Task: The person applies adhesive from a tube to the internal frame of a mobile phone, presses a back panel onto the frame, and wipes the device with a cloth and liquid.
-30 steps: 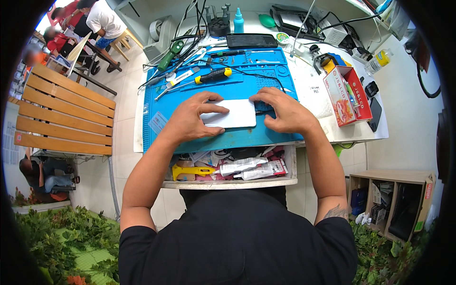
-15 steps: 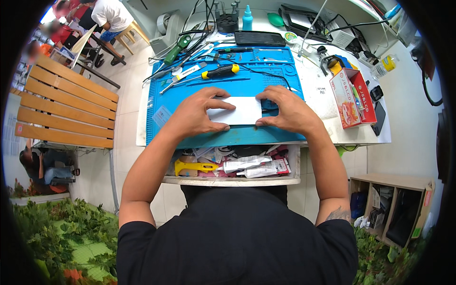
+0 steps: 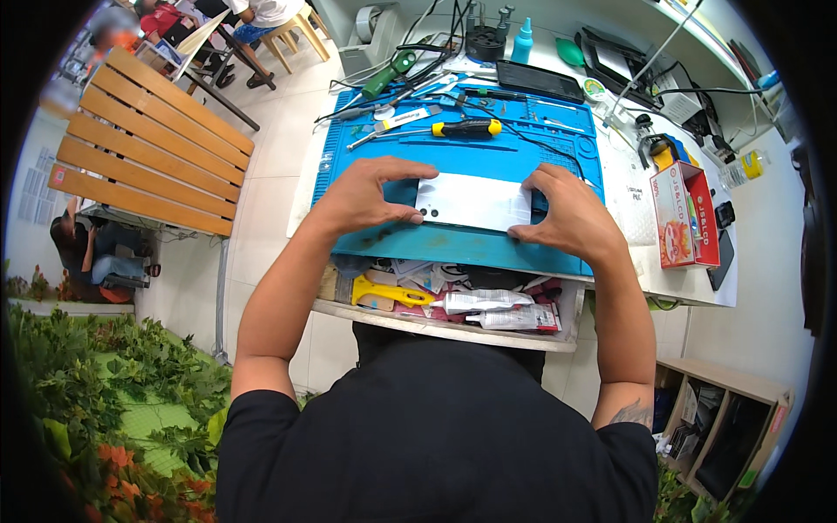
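Head view: I see left hand (image 3: 362,195) at 9 o'clock, right hand (image 3: 568,212) at 3, both half-curled, gripping white phone (image 3: 475,202).

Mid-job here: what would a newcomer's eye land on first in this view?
Probably the bright white panel on the blue mat, between the left hand and the right hand, with dark round spots near its left end. Next, the yellow-and-black screwdriver lying beyond it on the mat. Then the red-and-white box at the bench's right side, and the cluttered open drawer below the mat.
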The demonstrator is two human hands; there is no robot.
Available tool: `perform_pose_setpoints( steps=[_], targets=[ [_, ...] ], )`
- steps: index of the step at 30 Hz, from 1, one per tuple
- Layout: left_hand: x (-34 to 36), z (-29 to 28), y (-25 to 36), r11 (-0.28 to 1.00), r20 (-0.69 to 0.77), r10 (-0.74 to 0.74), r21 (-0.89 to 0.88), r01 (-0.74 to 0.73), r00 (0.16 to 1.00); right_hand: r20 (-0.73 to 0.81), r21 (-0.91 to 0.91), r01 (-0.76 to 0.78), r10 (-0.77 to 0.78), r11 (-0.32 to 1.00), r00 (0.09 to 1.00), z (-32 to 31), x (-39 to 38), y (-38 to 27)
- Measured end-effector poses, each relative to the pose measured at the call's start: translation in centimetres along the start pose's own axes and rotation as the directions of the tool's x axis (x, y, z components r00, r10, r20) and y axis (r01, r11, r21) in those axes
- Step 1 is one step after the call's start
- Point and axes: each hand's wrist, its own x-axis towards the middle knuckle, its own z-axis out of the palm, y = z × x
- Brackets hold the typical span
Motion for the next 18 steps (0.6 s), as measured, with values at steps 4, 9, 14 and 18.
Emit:
perform_pose_setpoints(
  steps=[4, 9, 14, 18],
  targets=[
    [-0.3, 0.6, -0.7, 0.996, -0.049, -0.003, -0.084, -0.002, 0.999, -0.046, 0.015, 0.001, 0.0, 1.0, 0.999, 1.4, 0.3, 0.1],
    [-0.4, 0.9, -0.1, 0.997, -0.054, -0.059, -0.058, 0.056, 0.997, -0.091, 0.018, 0.004, -0.003, 1.0, 0.996, 1.6, 0.4, -0.3],
    [-0.7, 1.2, -0.2, 0.992, -0.062, -0.1, -0.086, 0.095, 0.993, -0.067, 0.073, -0.044, 0.049, 0.996, 0.997, 1.3, 0.3, -0.5],
    [-0.7, 1.3, -0.2, 0.987, -0.066, -0.128, -0.102, 0.121, 0.99, -0.07, 0.085, -0.055, 0.061, 0.995, 0.996, 1.6, 0.0, -0.2]
  ],
)
